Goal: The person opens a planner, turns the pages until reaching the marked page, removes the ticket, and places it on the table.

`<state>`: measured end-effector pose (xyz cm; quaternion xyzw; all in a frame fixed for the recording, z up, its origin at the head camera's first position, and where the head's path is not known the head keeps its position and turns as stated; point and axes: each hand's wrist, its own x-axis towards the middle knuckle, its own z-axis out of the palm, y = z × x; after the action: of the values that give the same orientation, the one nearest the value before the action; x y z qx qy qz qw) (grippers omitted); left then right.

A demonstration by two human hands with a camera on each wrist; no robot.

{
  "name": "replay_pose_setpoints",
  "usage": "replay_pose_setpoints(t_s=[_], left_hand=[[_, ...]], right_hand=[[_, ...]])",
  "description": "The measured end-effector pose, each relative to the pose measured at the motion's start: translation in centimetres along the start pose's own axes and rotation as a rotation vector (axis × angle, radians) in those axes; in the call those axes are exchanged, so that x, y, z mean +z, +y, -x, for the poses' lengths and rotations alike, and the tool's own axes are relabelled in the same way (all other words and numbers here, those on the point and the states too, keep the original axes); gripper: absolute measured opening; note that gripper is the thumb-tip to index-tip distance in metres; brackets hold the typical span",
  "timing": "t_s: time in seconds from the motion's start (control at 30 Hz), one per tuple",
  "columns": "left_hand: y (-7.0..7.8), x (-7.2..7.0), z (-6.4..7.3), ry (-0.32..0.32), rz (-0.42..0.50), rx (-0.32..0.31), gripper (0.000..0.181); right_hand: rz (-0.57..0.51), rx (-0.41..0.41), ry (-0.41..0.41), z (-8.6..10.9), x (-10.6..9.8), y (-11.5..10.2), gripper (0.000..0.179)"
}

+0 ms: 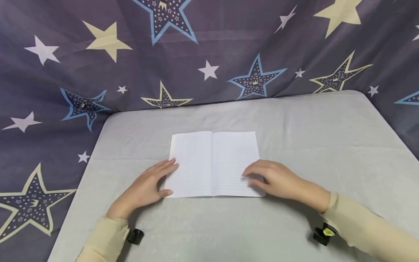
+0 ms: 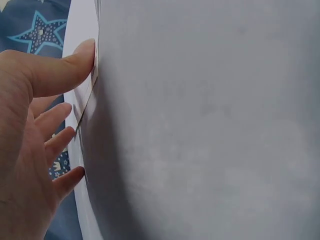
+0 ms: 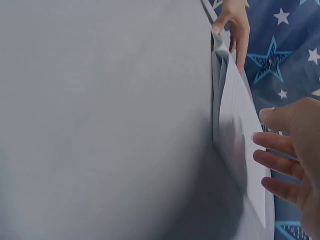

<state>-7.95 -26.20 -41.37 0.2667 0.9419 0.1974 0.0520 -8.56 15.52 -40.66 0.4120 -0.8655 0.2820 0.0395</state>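
An open notebook (image 1: 196,163) with white lined pages lies on the grey-covered surface. My left hand (image 1: 144,187) rests at its left edge, fingertips on the left page and thumb by the lower left corner. In the left wrist view the thumb (image 2: 75,65) touches the notebook's edge and the fingers are spread. My right hand (image 1: 278,178) is over the right page (image 1: 232,156), its fingers loosely bent. From the right wrist view, the thumb and fingers of this right hand (image 3: 295,155) stand apart beside the page (image 3: 240,120), with nothing pinched between them.
A light grey cloth (image 1: 212,229) covers the table around the notebook. Behind it and along the sides hangs a dark curtain (image 1: 222,36) with stars. A dark wrist device (image 1: 135,236) sits at the left sleeve, another device (image 1: 322,234) at the right sleeve.
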Motion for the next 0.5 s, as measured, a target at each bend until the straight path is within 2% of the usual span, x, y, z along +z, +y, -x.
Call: replay_pose_setpoints(t_s=[0.13, 0.27, 0.5], left_hand=[[-0.2, -0.3, -0.1, -0.025, 0.010, -0.024, 0.079], [-0.5, -0.3, -0.1, -0.042, 0.017, -0.038, 0.075], [-0.6, -0.4, -0.3, -0.049, 0.038, -0.044, 0.074]], right_hand=[[0.054, 0.023, -0.022, 1.5, -0.6, 0.6, 0.031], [0.102, 0.045, -0.072, 2.5, -0.7, 0.7, 0.047], [0.156, 0.069, -0.125, 2.8, -0.3, 0.2, 0.055]])
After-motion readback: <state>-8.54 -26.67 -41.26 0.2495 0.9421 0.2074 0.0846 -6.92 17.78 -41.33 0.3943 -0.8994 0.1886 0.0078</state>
